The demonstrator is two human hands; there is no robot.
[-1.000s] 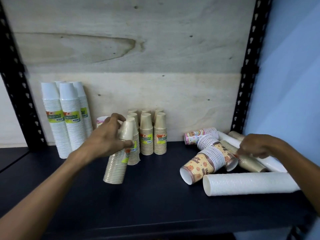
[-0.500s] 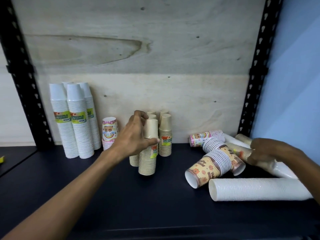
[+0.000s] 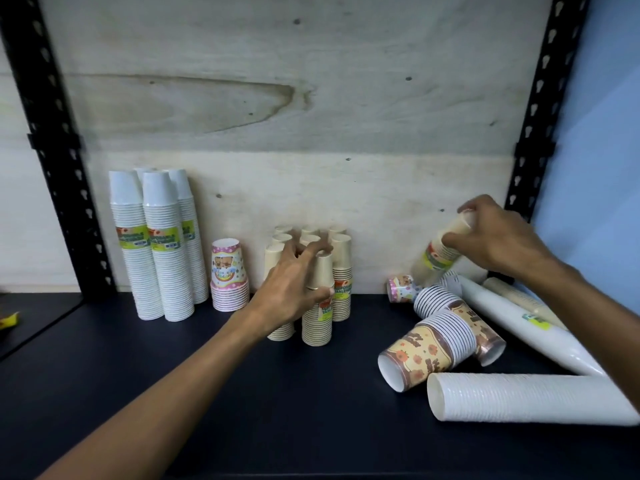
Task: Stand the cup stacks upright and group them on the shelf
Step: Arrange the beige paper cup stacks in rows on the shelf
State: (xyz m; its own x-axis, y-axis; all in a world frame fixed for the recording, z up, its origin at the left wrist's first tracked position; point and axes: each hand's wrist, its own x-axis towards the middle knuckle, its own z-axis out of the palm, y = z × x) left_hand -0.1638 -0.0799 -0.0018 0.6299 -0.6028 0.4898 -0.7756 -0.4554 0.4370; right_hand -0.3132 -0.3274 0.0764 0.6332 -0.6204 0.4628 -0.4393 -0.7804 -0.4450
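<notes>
On the dark shelf (image 3: 225, 403) my left hand (image 3: 291, 289) hovers at an upright tan cup stack (image 3: 317, 317), fingers spread and blurred, thumb still against its side. That stack stands in front of a group of upright tan stacks (image 3: 342, 271). My right hand (image 3: 498, 237) grips the top end of another tan cup stack (image 3: 438, 256), tilted and lifted above the pile at the right. Three tall white stacks (image 3: 152, 258) and a pink patterned stack (image 3: 229, 278) stand upright at the left.
At the right lie two brown patterned stacks (image 3: 426, 348), a small pink patterned stack (image 3: 398, 289), two long white stacks (image 3: 526, 400) and another tan stack (image 3: 519, 296). Black slotted uprights (image 3: 52, 140) frame the shelf. Plywood (image 3: 311, 98) backs it.
My left hand set its tan stack upright beside the tan group and spread its fingers. My right hand picked a tan stack out of the right pile and raised it.
</notes>
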